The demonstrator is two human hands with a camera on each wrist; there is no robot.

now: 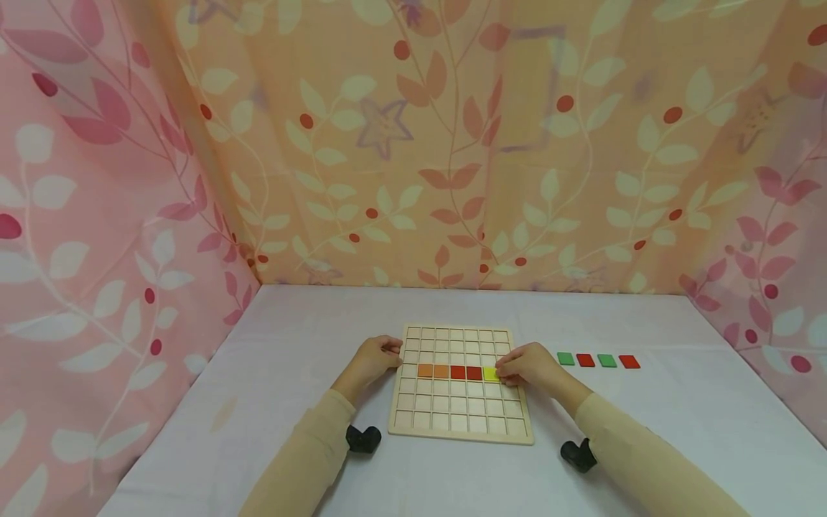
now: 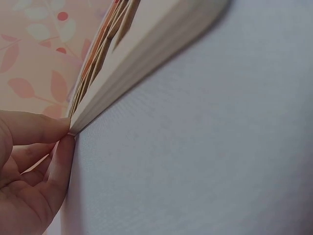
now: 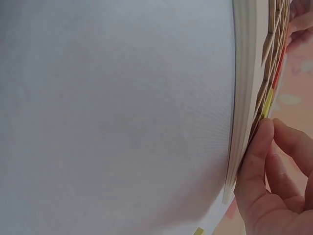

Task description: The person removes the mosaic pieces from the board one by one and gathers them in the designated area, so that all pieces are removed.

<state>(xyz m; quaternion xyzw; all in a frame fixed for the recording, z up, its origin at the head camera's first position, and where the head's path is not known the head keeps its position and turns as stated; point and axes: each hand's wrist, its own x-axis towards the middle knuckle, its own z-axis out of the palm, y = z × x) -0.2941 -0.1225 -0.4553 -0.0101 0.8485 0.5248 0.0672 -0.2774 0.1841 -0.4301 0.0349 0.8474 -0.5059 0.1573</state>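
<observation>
Your left hand [image 1: 377, 357] grips the square pale wooden board [image 1: 461, 436], on the table [image 1: 194, 445], near ten o'clock; your right hand [image 1: 530, 365] appears to pinch a square yellow tile [image 1: 490, 373], middle row. Seated: two orange tiles [image 1: 441, 371], two red tiles [image 1: 458, 373]. Apparently outstanding: four loose green and red squares [image 1: 606, 360], three o'clock.
</observation>
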